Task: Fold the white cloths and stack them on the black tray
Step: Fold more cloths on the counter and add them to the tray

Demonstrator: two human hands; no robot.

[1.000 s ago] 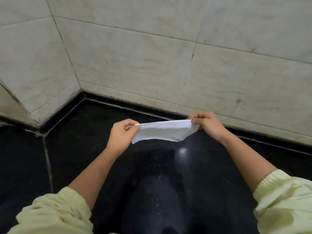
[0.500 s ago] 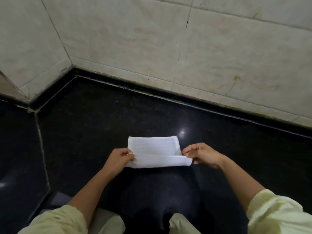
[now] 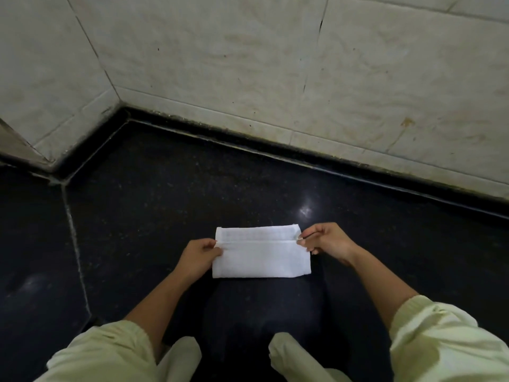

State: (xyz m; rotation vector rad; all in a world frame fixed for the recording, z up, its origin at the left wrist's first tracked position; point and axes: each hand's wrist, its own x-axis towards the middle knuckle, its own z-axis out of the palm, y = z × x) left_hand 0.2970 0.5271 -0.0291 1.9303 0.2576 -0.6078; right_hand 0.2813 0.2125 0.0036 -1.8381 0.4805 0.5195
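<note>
White cloth (image 3: 261, 259) on floor (image 3: 165, 216), ends in pinch grip of left hand (image 3: 199, 256) and right hand (image 3: 327, 241)

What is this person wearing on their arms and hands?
Both arms wear loose pale yellow-green sleeves, the left sleeve and right sleeve ending in gathered elastic cuffs partway up the forearm. The left hand and right hand are bare: no gloves, rings or watch show.
</note>
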